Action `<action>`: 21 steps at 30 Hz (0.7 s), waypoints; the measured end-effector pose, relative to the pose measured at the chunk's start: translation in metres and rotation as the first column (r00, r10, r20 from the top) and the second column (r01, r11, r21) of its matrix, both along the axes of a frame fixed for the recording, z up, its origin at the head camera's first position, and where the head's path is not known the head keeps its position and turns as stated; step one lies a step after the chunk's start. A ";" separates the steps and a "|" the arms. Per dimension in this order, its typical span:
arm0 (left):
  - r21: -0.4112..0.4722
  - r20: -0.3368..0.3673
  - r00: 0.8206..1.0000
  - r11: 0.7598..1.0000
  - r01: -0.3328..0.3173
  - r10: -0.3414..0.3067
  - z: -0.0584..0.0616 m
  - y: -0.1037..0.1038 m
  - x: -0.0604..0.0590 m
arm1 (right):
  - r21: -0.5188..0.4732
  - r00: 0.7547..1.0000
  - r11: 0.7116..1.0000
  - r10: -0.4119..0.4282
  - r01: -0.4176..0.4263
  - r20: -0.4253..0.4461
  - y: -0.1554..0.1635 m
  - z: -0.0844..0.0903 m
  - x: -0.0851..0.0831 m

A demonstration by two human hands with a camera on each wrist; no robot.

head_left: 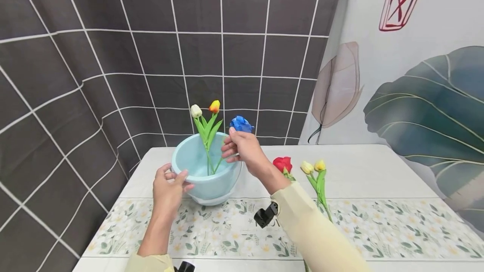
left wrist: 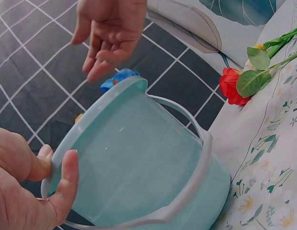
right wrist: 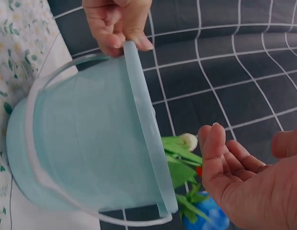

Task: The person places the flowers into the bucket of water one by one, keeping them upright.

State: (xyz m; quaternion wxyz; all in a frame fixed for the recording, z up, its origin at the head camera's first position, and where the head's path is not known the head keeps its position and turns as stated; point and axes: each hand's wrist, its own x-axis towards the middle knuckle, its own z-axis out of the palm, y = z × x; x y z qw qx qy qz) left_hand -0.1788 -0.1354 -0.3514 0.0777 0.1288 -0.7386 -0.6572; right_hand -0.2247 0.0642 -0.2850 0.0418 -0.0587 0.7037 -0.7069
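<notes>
Left hand [head_left: 168, 188]: I grip the near rim of the pale blue bucket [head_left: 206, 179], thumb inside the rim and fingers curled round the outside, as the left wrist view confirms [left wrist: 24, 191]. Right hand [head_left: 242, 148]: held over the far right side of the bucket's mouth, fingers relaxed and spread loosely; in the right wrist view [right wrist: 244, 187] the palm is bare and holds nothing. The blue flower [head_left: 241, 124] shows just above and behind my right hand, at the bucket's far rim; whether my fingers touch its stem I cannot tell. The bucket stands on the table [head_left: 370, 171] near its left rear corner, partly on the floral runner [head_left: 378, 230], its handle lowered against the rim. Inside it stand a white tulip [head_left: 195, 111] and an orange tulip [head_left: 214, 106], upright on green stems. On the table to the right of my right forearm lie a red rose [head_left: 282, 164] and two yellow tulips [head_left: 313, 166], well apart from the bucket. Behind the table hangs a dark checked cloth [head_left: 113, 53].
</notes>
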 end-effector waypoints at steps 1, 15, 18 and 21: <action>-0.006 0.001 1.000 1.000 0.001 -0.001 0.000 0.000 0.000 | -0.009 1.000 1.000 -0.004 0.004 0.002 0.003 -0.001 0.001; -0.021 0.018 1.000 1.000 0.007 -0.006 0.002 0.001 0.001 | 0.082 0.975 0.974 -0.214 0.209 0.063 0.101 -0.026 0.033; -0.021 0.021 1.000 1.000 0.004 -0.004 0.002 0.001 0.000 | 0.151 0.968 0.962 -0.239 0.226 0.071 0.127 -0.037 0.043; -0.024 0.025 1.000 1.000 0.004 -0.003 0.002 0.000 0.000 | 0.206 0.961 0.949 -0.262 0.240 0.085 0.148 -0.046 0.054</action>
